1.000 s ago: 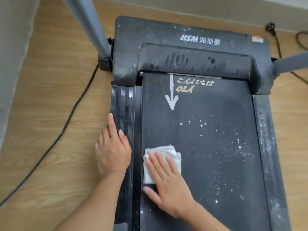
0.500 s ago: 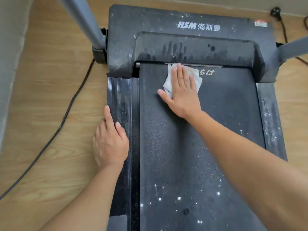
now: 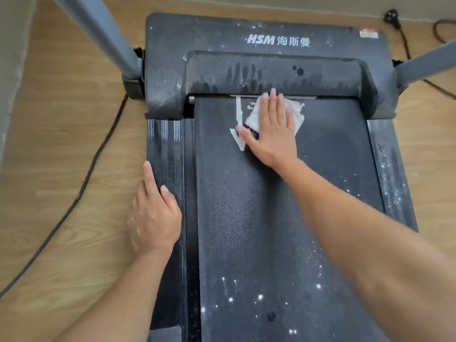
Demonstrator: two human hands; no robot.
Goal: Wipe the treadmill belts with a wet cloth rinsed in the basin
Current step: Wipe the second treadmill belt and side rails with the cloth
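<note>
Straight fingers [image 3: 272, 104] of right hand [image 3: 274, 138] cover cloth [image 3: 254, 118], apparently pressing.

Brand mark "HSM 海斯曼" [image 3: 278, 40]: white lettering, centred toward the far edge of the treadmill's motor cover [image 3: 197, 33].
Sticker [image 3: 368, 33]: red and white, at the cover's far right corner; print too small to read.
Arrow [image 3: 238, 112]: white, at the far end of the belt [image 3: 246, 218], pointing toward the near end; head partly covered.
Yellow lettering [image 3: 251, 105]: beside the arrow, mostly under the cloth [image 3: 294, 112]; unreadable.
</note>
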